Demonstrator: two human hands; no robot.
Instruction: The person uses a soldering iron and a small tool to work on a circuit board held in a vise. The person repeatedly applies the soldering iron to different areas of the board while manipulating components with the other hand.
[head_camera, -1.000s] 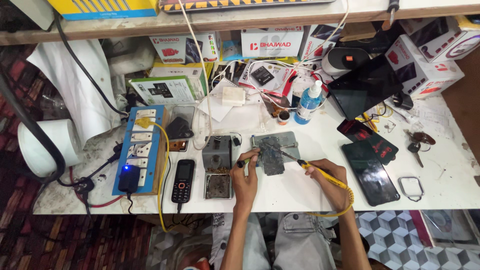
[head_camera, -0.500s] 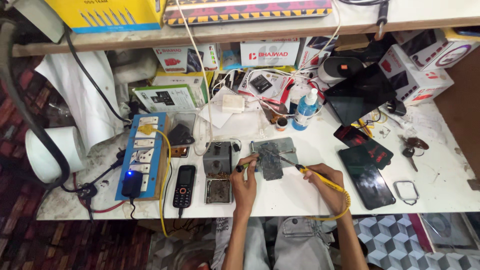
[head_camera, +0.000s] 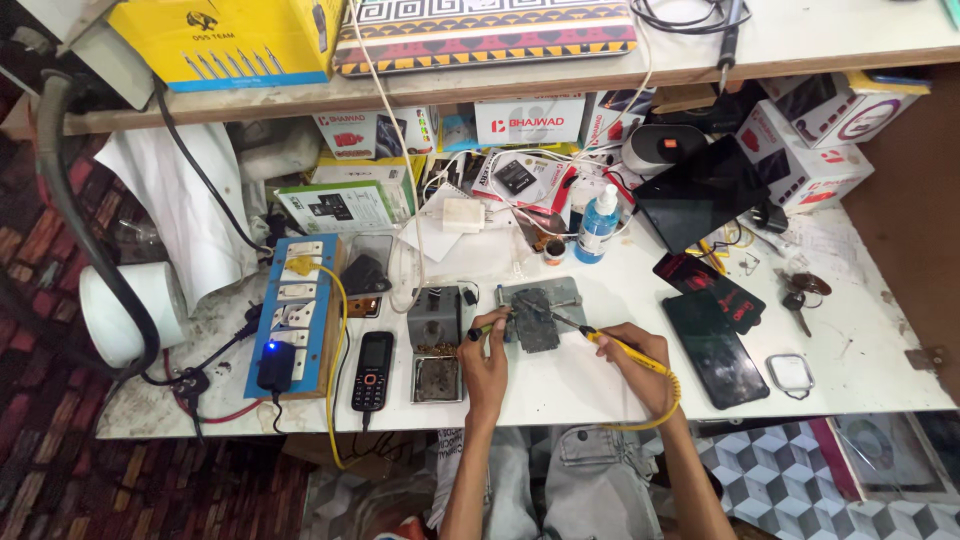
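A small dark circuit board (head_camera: 537, 320) is clamped in the grey metal holder (head_camera: 572, 296) mid-bench. A yellow-handled soldering iron (head_camera: 622, 346) is gripped in the closed right hand (head_camera: 640, 352), tweezers (head_camera: 487, 327) are pinched by the left hand (head_camera: 486, 362); soldering appears unfinished.

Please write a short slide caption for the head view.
Right hand holds a yellow soldering iron to a board in a holder; left hand holds tweezers.

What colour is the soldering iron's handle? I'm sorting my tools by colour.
Yellow: the soldering iron in the right hand, seen from the head view.
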